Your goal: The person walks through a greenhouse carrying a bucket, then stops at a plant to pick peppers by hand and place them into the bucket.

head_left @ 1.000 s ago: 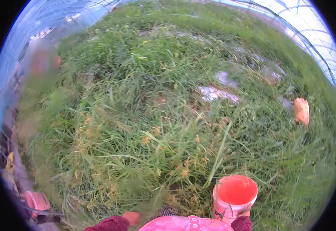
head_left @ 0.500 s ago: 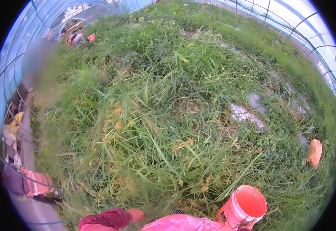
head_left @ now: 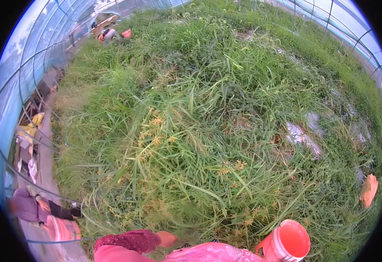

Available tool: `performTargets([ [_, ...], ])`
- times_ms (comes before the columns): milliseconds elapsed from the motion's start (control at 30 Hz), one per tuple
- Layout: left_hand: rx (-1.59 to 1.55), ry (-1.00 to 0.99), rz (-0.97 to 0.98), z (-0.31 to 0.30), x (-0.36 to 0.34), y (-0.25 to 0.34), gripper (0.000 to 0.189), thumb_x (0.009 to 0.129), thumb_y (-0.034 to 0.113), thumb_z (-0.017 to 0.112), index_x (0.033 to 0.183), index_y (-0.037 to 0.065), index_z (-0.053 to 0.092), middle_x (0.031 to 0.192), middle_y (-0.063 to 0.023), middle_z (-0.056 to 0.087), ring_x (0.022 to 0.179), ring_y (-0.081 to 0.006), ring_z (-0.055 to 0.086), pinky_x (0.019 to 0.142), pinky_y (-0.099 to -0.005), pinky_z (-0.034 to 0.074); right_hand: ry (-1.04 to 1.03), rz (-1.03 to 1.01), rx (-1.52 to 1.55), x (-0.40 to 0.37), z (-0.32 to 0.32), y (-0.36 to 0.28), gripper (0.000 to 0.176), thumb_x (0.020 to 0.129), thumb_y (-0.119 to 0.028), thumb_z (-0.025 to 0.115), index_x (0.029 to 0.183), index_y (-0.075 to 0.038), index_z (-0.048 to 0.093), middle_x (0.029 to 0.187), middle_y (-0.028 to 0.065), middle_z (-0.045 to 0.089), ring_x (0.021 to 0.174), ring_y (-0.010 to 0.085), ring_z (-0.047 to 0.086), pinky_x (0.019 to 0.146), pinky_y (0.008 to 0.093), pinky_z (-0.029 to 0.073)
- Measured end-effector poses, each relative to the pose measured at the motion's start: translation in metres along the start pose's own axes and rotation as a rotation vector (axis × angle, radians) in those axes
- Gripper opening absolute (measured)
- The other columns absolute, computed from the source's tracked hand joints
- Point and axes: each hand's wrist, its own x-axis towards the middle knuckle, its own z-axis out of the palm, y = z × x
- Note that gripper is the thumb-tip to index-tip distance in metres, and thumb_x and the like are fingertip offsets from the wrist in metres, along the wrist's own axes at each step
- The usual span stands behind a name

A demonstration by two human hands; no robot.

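Note:
My left hand point(head_left: 167, 239) extends from a dark red, speckled sleeve point(head_left: 132, 240) at the bottom edge, close to the grass. Its fingers are blurred and their shape is unclear. Beside it, pink patterned cloth point(head_left: 217, 252) covers part of my body. A red-pink bucket point(head_left: 294, 238) stands at lower right, its open mouth towards me and no contents visible. My right hand does not show; the frame edge cuts off the area below the bucket. Tall green grass point(head_left: 199, 144) with yellowish seed heads point(head_left: 156, 135) lies in front of me.
At lower left, a person in purple point(head_left: 27, 206) is beside a pink bucket point(head_left: 63, 228) on a path point(head_left: 46, 168). Another person point(head_left: 109, 36) is far back near a red bucket point(head_left: 126, 33). An orange object point(head_left: 369, 191) lies far right. Plastic sheeting on hoops point(head_left: 22, 72) encloses the plot.
The view has turned left, so the scene sits further right. Fingers seen at the bucket's lower rim before no longer show. More of the person at lower left is visible, including a hand.

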Motion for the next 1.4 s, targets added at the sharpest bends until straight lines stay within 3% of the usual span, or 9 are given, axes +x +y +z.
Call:
performTargets([
  [167,0.043,-0.032,0.019,-0.026,-0.009,0.008,0.028,0.075,0.019,0.047,0.097,0.006,0.057,0.084,-0.0197,0.062,0.079,-0.0359,0.061,0.067,-0.0458,0.048,-0.558,-0.034,0.396,-0.091,0.089,-0.019,0.059,0.093,-0.043,0.026,0.140,-0.010,0.014,0.146,0.0099,0.014,0.132,0.0256,0.021,0.109,0.0417,0.021],
  [233,0.059,-0.176,-0.047,-0.054,-0.028,0.019,0.029,0.078,0.022,0.046,0.100,0.006,0.056,0.085,-0.0211,0.062,0.080,-0.0367,0.060,0.067,-0.0460,0.047,-0.623,-0.162,0.332,0.009,-0.025,0.009,0.063,0.090,-0.053,0.027,0.137,-0.011,0.025,0.139,0.0063,0.033,0.125,0.0234,0.034,0.104,0.0401,0.026],
  [267,0.008,-0.124,-0.019,-0.066,-0.040,0.022,0.029,0.079,0.025,0.046,0.100,0.007,0.056,0.084,-0.0215,0.061,0.080,-0.0371,0.060,0.068,-0.0461,0.047,0.025,-0.189,0.283,-0.068,0.042,-0.002,0.042,0.089,-0.052,0.038,0.100,-0.015,0.054,0.082,-0.0032,0.058,0.065,0.0150,0.049,0.059,0.0338,0.042],
  [300,-0.052,-0.057,-0.002,-0.077,-0.054,0.021,0.030,0.080,0.028,0.047,0.101,0.007,0.056,0.084,-0.0219,0.061,0.081,-0.0374,0.059,0.068,-0.0462,0.047,0.055,-0.095,0.212,-0.035,-0.018,0.009,0.060,0.086,-0.058,0.035,0.127,-0.014,0.040,0.122,0.0038,0.051,0.098,0.0211,0.053,0.079,0.0391,0.045],
  [367,-0.052,-0.067,0.017,-0.091,-0.076,0.013,0.034,0.081,0.033,0.047,0.104,0.010,0.056,0.086,-0.0216,0.062,0.082,-0.0368,0.059,0.071,-0.0457,0.046,0.343,-0.171,0.370,-0.093,0.035,0.011,0.041,0.086,-0.054,0.043,0.097,-0.016,0.056,0.076,-0.0012,0.060,0.059,0.0167,0.051,0.050,0.0326,0.042],
  [567,-0.229,-0.041,0.031,-0.086,-0.049,0.013,0.037,0.081,0.037,0.048,0.109,0.016,0.058,0.094,-0.0198,0.061,0.086,-0.0352,0.059,0.074,-0.0436,0.046,0.014,-0.260,-0.090,-0.023,-0.073,0.025,0.035,0.076,-0.014,0.065,0.106,-0.006,0.050,0.098,0.0086,0.060,0.077,0.0172,0.058,0.063,0.0325,0.050],
  [733,0.114,-0.103,-0.051,-0.086,-0.050,0.010,0.032,0.081,0.027,0.046,0.106,0.010,0.057,0.091,-0.0209,0.061,0.084,-0.0369,0.059,0.073,-0.0447,0.047,0.280,-0.124,0.141,-0.077,0.001,0.023,0.070,0.084,-0.063,0.027,0.126,-0.008,0.041,0.114,0.0066,0.054,0.072,0.0179,0.050,0.080,0.0403,0.048],
  [967,0.028,-0.059,0.030,-0.100,-0.058,0.026,0.030,0.081,0.027,0.044,0.101,0.009,0.058,0.087,-0.0189,0.062,0.081,-0.0385,0.059,0.069,-0.0457,0.046,0.261,-0.331,-0.078,0.044,-0.103,0.069,0.026,0.091,-0.024,0.046,0.111,-0.008,0.051,0.088,0.0046,0.062,0.060,0.0091,0.050,0.052,0.0253,0.043],
  [1400,0.438,-0.061,0.438,-0.060,0.082,-0.043,0.032,0.080,0.028,0.044,0.101,0.009,0.058,0.087,-0.0182,0.062,0.081,-0.0377,0.059,0.069,-0.0454,0.046,0.323,-0.025,0.395,0.114,-0.007,0.047,0.056,0.083,-0.064,0.034,0.098,-0.012,0.050,0.067,0.0024,0.051,0.042,0.0126,0.033,0.036,0.0236,0.026],
])
